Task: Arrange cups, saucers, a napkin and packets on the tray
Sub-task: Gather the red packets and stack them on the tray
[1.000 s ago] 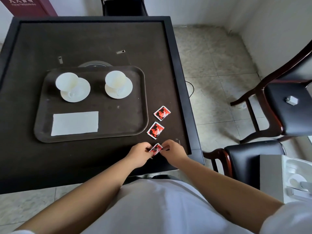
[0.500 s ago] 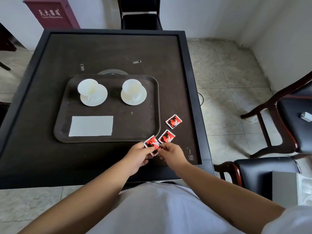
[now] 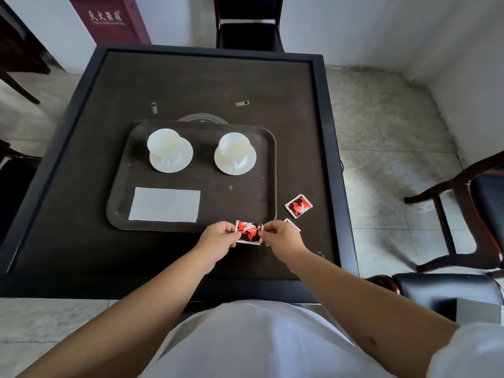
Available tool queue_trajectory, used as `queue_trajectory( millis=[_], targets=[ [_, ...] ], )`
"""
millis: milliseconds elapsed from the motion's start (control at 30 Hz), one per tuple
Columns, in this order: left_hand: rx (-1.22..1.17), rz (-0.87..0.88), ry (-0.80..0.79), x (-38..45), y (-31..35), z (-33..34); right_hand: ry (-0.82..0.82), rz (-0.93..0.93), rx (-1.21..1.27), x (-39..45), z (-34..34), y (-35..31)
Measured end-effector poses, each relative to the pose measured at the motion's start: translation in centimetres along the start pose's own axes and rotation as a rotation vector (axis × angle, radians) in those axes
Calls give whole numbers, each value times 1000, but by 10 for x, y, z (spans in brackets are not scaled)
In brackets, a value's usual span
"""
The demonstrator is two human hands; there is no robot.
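Note:
A dark tray (image 3: 261,192) lies on the black table (image 3: 109,257). On its far half stand two white cups on saucers, the left cup (image 3: 163,142) and the right cup (image 3: 234,144). A white napkin (image 3: 165,204) lies flat at the tray's near left. My left hand (image 3: 218,240) and my right hand (image 3: 282,237) pinch one red packet (image 3: 248,232) between them, just in front of the tray's near right edge. A second red packet (image 3: 298,205) lies on the table right of the tray. A third packet (image 3: 293,224) is mostly hidden behind my right hand.
A round disc (image 3: 203,120) set in the table pokes out behind the tray. Dark chairs stand at the far side (image 3: 249,31) and at the right (image 3: 474,214). A maroon cabinet (image 3: 109,21) is at the back left. A grey box (image 3: 478,309) sits near right.
Both hands have carried the red packet up and leftward, from the table's near edge to the tray's near right edge. The camera view has shifted too.

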State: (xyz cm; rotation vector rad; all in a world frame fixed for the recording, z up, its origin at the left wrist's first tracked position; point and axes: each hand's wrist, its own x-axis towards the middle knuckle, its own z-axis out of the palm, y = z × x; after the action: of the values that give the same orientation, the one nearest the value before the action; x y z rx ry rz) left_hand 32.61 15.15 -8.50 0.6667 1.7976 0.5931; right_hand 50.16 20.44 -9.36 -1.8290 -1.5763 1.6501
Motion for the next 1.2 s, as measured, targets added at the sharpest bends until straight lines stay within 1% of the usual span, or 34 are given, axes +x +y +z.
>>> queue_trajectory(
  millis=[133,300,533,700,833,933,1000,1133,1200],
  targets=[
    [173,93,62,16,7,-14,9,-19,-71,18,7,-17],
    [349,135,96,40,13,-26,34,-25,-132,43,17,-31],
    [414,114,131,61,18,-27,46,5,-194,64,25,-38],
    [363,83,99,69,23,-22,47,4,-156,68,23,-37],
    [170,92,-20,71,24,-20,41,8,-89,66,13,-34],
    [130,103,-67,71,25,-18,54,-11,-65,64,1,-30],
    [147,94,-70,71,27,-16,109,-23,-87,62,-9,-24],
    [127,74,-43,72,27,-12,276,10,-179,55,-33,2],
    [116,65,-28,72,25,-12,296,21,-283,48,-40,20]
  ],
)
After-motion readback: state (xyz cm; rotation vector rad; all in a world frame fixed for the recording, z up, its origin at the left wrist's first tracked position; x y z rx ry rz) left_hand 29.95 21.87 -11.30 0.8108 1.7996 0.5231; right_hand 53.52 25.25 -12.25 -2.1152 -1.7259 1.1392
